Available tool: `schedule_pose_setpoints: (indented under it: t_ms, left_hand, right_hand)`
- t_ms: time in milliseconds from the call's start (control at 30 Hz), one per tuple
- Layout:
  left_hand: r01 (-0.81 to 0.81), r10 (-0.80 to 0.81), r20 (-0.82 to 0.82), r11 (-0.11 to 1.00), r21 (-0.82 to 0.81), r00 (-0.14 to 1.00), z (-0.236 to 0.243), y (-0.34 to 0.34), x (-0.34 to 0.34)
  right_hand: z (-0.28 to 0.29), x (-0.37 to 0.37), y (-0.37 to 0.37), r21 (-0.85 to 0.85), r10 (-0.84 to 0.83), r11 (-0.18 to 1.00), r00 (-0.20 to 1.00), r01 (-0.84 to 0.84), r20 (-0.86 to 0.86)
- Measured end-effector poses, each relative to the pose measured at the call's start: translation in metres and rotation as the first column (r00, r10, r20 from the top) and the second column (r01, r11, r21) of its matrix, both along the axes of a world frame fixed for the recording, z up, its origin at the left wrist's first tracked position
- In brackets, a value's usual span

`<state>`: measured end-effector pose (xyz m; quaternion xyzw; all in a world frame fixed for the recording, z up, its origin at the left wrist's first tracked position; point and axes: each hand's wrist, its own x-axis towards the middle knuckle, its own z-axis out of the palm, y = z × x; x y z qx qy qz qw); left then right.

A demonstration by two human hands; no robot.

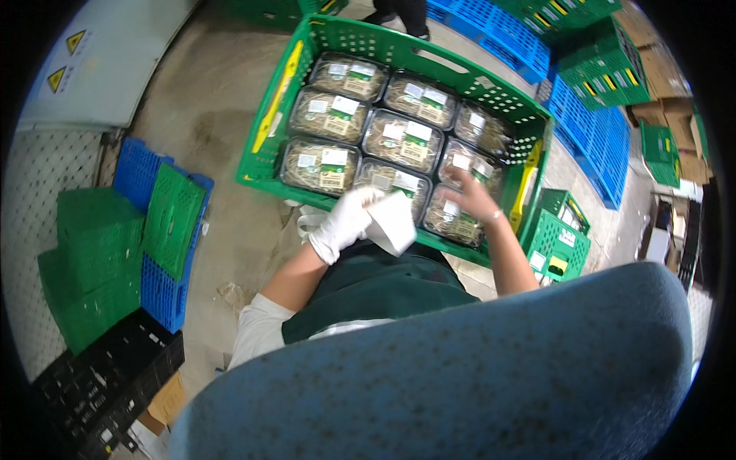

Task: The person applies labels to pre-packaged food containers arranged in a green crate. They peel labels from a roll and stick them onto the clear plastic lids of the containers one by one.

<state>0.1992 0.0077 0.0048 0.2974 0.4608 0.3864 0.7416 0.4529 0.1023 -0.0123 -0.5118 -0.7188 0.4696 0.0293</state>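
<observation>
My left hand [347, 225], in a white glove, grips what looks like a roll of white labels [392, 224] over the near edge of a green perforated crate [276, 182]. A pale strip [308, 221] hangs beside that wrist. My bare right hand [474, 198] hovers over or touches the packs at the right of the crate. Its fingers are apart and a little blurred. Inside the crate sit several clear-lidded black trays [320, 164] of pale, stringy food, with printed labels on top. A tray [454, 216] at the near right lies just under my right hand.
Green folded crates [100, 230], a blue pallet [162, 291] and black crates [115, 376] stand on the left. More blue pallets [594, 146] and green crates [602, 73] line the right. Another person's legs [410, 14] show beyond the crate. A blue curved surface [460, 376] fills the lower foreground.
</observation>
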Motion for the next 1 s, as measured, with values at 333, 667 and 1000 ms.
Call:
schedule_pose_setpoints:
  t_ms: [333,667,1000]
  left_hand:
    - [-0.207,0.624,-0.410,0.681,0.702,0.665,0.034,0.025,-0.066]
    - [-0.180,0.295,-0.383,0.934,0.308,0.875,0.022,-0.041,-0.046]
    - [0.137,0.328,-0.546,0.752,0.645,0.771,0.045,-0.020,-0.021]
  right_hand:
    - [0.036,-0.113,-0.046,-0.557,-0.418,0.831,0.675,0.012,-0.608]
    - [0.087,-0.117,-0.045,0.549,0.129,0.824,0.899,0.138,-0.419]
    - [0.066,-0.085,-0.057,-0.159,0.015,0.980,0.843,-0.119,-0.538]
